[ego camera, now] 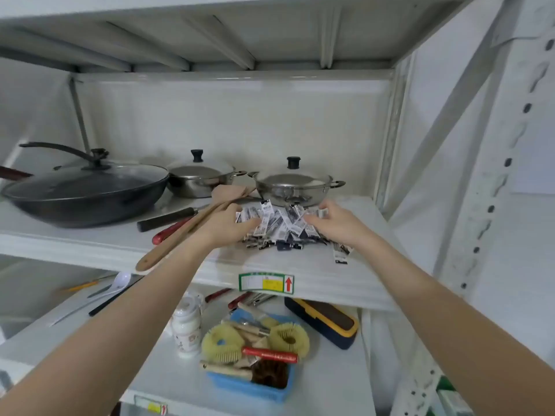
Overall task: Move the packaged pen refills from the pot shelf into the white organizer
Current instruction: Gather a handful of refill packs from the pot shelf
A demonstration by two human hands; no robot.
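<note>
On the pot shelf (114, 250), a heap of packaged pen refills (280, 228) lies in front of the right-hand steel pot (295, 187). Left hand (228, 225) and right hand (333, 220) press in from either side, fingers curled into the heap, each grip partly closed on packets. One stray packet (341, 255) lies apart, near the shelf's front edge.

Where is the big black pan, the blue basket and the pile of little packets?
Black pan (87, 195), head view: its dark side wall.
Blue basket (255, 388), head view: its front wall.
Packet pile (280, 226), head view: middle of the heap, between the hands.
</note>
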